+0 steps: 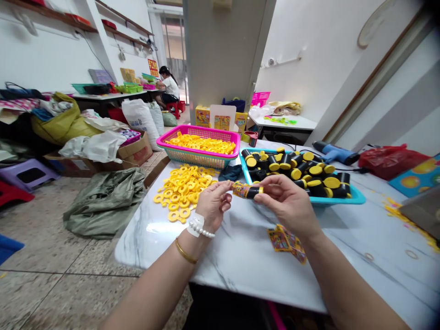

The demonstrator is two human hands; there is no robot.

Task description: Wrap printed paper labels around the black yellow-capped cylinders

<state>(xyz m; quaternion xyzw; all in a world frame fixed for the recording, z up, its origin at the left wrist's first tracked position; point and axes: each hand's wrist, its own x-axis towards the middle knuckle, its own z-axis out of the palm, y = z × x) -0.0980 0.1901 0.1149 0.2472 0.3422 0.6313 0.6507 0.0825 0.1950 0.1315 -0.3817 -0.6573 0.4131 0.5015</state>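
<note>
Over the marble-patterned table, my right hand grips a small black bottle with a yellow cap, the capped end toward the palm. A colourful printed shrink sleeve covers its left end. My left hand pinches that sleeve's edge between thumb and fingers, the other fingers curled. Below my right hand lie several flat printed sleeves. Left of the bottle spreads a pile of yellow plastic rings. Just behind my right hand, a blue basket holds many black bottles with yellow caps.
A pink basket of yellow pieces stands in a teal one at the back. At the right are a blue heat gun and a red plastic bag. A person sits at a far table; sacks and boxes line the left floor.
</note>
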